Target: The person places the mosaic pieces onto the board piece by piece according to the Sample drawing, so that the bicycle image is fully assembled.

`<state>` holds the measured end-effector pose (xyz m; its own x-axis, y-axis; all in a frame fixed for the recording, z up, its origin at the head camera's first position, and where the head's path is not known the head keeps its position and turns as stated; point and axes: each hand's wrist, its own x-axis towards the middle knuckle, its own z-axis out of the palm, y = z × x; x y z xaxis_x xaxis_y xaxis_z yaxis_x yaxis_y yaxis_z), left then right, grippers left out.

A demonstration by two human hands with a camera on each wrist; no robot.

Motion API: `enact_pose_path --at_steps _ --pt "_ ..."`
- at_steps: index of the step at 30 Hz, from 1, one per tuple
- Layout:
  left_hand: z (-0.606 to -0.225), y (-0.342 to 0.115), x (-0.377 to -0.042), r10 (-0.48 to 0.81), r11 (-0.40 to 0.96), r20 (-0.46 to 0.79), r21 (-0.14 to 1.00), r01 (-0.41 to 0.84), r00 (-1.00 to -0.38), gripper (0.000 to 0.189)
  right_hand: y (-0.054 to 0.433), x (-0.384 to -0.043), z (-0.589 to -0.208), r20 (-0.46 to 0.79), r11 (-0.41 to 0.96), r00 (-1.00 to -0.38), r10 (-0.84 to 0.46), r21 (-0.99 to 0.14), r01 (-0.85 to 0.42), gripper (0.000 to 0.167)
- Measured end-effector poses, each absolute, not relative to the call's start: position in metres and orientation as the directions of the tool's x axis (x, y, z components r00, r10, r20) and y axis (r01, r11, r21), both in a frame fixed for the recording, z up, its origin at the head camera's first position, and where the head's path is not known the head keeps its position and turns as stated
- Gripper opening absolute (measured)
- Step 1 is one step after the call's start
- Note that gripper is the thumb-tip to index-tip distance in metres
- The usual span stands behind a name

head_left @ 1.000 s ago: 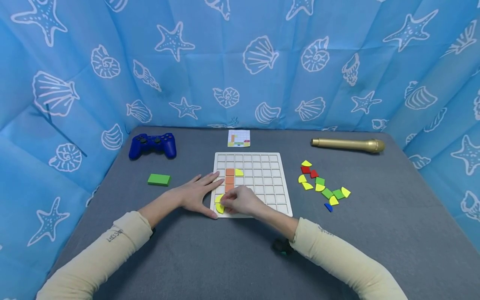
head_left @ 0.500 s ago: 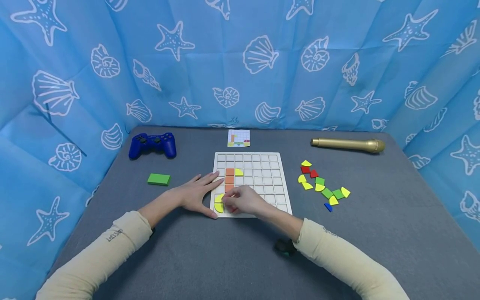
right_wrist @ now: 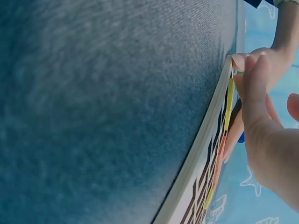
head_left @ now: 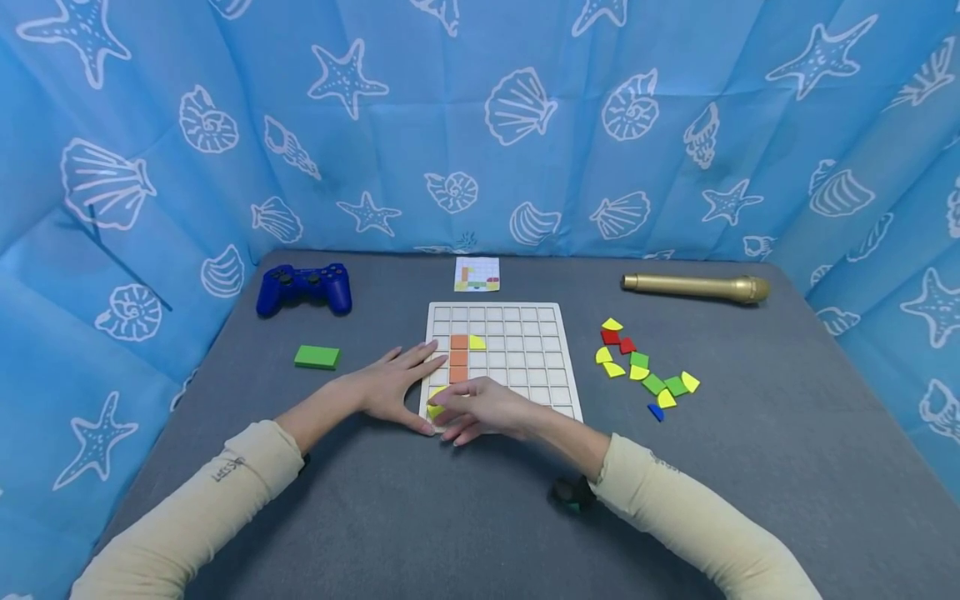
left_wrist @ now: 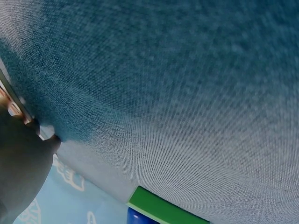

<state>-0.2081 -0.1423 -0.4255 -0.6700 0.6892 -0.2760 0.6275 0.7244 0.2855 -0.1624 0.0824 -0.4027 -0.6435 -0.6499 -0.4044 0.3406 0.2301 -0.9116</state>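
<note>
A white gridded board lies mid-table. My left hand rests spread over its left edge, fingers straight. Above the near left corner is my right hand, its fingers loosely bent and one fingertip at the yellow pieces there. Those pieces are partly covered by that hand. No piece shows gripped in it. Orange squares stand in a column on the board, with a yellow quarter-round piece beside the top one. In the right wrist view, a yellow piece lies along the board near the fingertips.
Right of the board are loose pieces: red, green, yellow and blue. Behind it lies a pattern card. A blue game controller, green block and gold microphone lie further out.
My right hand's fingers have loosened and spread, and it has shifted slightly over the yellow pieces, covering more of them. The left hand has kept its place.
</note>
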Motion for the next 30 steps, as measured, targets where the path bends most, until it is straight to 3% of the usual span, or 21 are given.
enact_pose_path --at_steps 11,20,30 --pt "-0.421 -0.141 -0.208 0.685 0.728 -0.294 0.286 0.623 -0.667 0.113 0.087 -0.164 -0.400 -0.406 0.226 -0.615 -0.675 -0.908 0.352 0.039" --pt "-0.421 -0.139 -0.208 0.676 0.737 -0.308 0.278 0.615 -0.670 0.114 0.109 -0.177 -0.401 -0.447 0.153 -0.564 -0.694 -0.858 0.491 0.044" --pt "-0.425 -0.141 -0.208 0.670 0.743 -0.303 0.268 0.614 -0.678 0.115 0.159 -0.189 -0.404 -0.443 0.122 -0.626 -0.641 -0.865 0.487 0.052"
